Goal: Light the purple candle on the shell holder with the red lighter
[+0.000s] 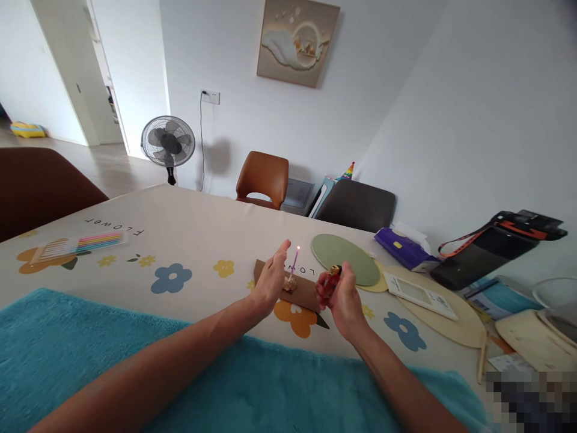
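Observation:
A thin pink candle (294,262) with a small flame at its tip stands slightly tilted in a small brownish lump (290,284). The lump rests on a flat strip of brown cardboard (308,293) on the table. To the left of the candle, my left hand (271,275) is held upright with its fingers stretched out and nothing in it. My right hand (345,297), right of the candle, is closed around a red lighter (331,282) with a gold-coloured top. No flame shows at the lighter.
A flower-print tablecloth (193,222) covers the table, with a teal towel (270,385) along the near edge. A clear pack of coloured candles (99,241) lies left. On the right are a green round mat (345,255), a purple tissue pack (403,248) and a black bottle (487,255).

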`<state>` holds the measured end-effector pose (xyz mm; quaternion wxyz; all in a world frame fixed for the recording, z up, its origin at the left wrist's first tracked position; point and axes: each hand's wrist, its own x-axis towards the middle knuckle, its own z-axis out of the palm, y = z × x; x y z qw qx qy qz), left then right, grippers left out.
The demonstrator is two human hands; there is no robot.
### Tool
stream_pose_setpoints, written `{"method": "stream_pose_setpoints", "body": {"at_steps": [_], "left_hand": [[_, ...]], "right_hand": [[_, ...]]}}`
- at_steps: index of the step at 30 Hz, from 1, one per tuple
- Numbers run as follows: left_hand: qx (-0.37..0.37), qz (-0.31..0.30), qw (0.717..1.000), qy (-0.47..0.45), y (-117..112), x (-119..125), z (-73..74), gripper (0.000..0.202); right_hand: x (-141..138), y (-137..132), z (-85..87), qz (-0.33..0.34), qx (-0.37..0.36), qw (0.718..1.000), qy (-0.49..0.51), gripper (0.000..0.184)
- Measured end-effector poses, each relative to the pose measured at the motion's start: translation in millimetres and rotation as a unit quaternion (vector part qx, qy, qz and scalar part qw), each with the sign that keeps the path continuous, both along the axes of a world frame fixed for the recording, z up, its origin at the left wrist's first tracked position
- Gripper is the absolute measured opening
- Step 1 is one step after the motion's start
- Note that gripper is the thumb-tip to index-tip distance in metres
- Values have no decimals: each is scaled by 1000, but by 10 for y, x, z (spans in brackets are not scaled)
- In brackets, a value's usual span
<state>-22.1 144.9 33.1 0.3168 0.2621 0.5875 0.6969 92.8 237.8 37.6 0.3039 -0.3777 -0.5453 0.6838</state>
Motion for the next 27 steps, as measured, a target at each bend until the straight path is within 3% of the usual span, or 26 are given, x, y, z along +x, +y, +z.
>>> {"method": "stream_pose_setpoints", "body": {"at_steps": [5, 9, 18, 27], "left_hand": [[17, -1, 1000, -18, 22, -7, -37, 49], [27, -5, 999, -38, 40, -23, -75, 50], [43, -20, 998, -41, 46, -39, -130, 47], [39, -21, 998, -36, 37, -24, -124, 49]], "right_hand": [[100, 25, -120, 11, 3, 994, 107, 46], [96, 30, -170, -33, 34, 990, 135, 31], [127, 137, -222, -134, 10, 983, 127, 31], [122, 154, -294, -128, 12, 988, 91, 29]]}}
